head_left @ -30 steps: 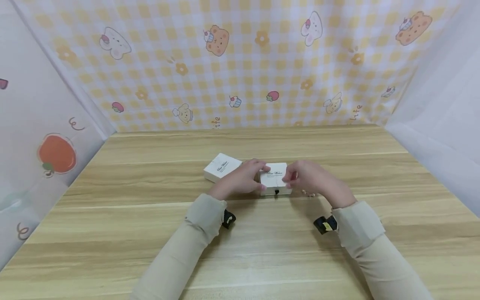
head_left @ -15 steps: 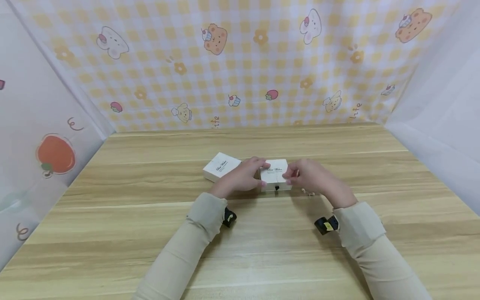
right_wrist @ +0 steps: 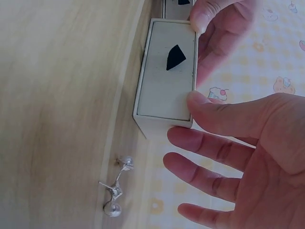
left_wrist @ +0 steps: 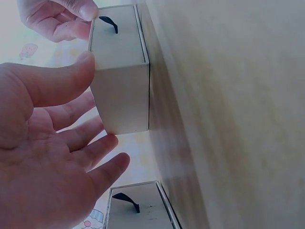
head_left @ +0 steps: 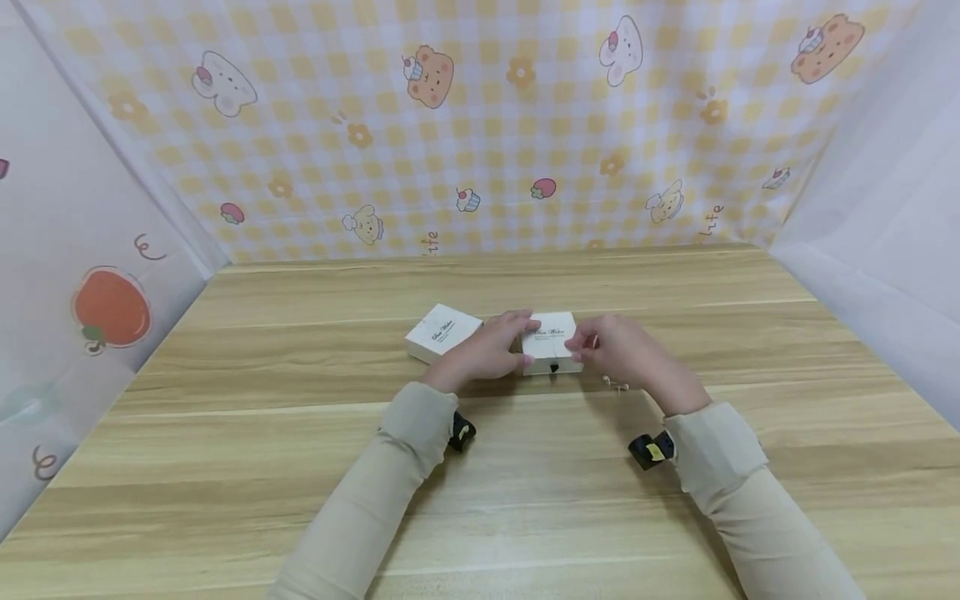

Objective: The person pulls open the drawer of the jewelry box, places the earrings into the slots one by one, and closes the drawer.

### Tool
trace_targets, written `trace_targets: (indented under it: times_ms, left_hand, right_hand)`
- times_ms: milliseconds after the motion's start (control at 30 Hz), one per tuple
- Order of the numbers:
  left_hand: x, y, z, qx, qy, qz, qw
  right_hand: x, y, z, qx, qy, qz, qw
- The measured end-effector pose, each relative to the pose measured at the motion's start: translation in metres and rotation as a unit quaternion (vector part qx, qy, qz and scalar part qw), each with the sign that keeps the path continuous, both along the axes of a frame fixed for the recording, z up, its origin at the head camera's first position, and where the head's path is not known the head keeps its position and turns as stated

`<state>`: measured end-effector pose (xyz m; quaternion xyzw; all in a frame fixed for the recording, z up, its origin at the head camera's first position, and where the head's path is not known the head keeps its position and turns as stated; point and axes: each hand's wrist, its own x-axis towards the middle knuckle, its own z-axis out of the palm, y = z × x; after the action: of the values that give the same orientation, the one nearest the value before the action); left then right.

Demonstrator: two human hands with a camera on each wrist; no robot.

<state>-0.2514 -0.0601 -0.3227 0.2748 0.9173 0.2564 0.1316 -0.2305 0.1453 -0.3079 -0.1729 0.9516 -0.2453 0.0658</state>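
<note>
A small white drawer-style gift box (head_left: 550, 343), with dark lettering on its lid and a black ribbon pull (right_wrist: 175, 57) on its front, stands on the table between both hands. My left hand (head_left: 491, 348) holds its left side, thumb at the front edge and fingers reaching toward the back. On the opposite side, my right hand (head_left: 626, 352) pinches the box near its front right corner with thumb and index finger. The other right fingers are spread in the right wrist view. The drawer front sits flush within the sleeve.
A matching white box (head_left: 442, 330) lies at an angle left of the held one, partly behind my left hand. Small silvery earrings with pearl-like beads (right_wrist: 115, 192) lie on the wooden table (head_left: 510, 500) beside my right hand. A checked cloth (head_left: 495, 142) hangs behind the table.
Both hands have slid the gift box slightly away from me across the table. The drawer stays closed. The second box and the earrings keep their places.
</note>
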Motion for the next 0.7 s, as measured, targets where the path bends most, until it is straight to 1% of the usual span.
trace_targets:
  times_ms: [267,467,700]
  left_hand:
    - [-0.0029,0.0015,0.0003,0.004,-0.01,0.004,0.9999]
    - [-0.0047,0.0033,-0.0011,0.003,-0.007,0.001,1.0]
    - [-0.0066,0.004,-0.0008,0.002,-0.001,0.004,1.0]
  right_hand:
    - [-0.002,0.0009,-0.0031,0.005,0.016,-0.006,0.9998]
    - [-0.0012,0.0013,-0.004,0.013,0.022,-0.014,0.9996]
    - [-0.0021,-0.0001,-0.0046,0.011,0.03,-0.017,0.9994]
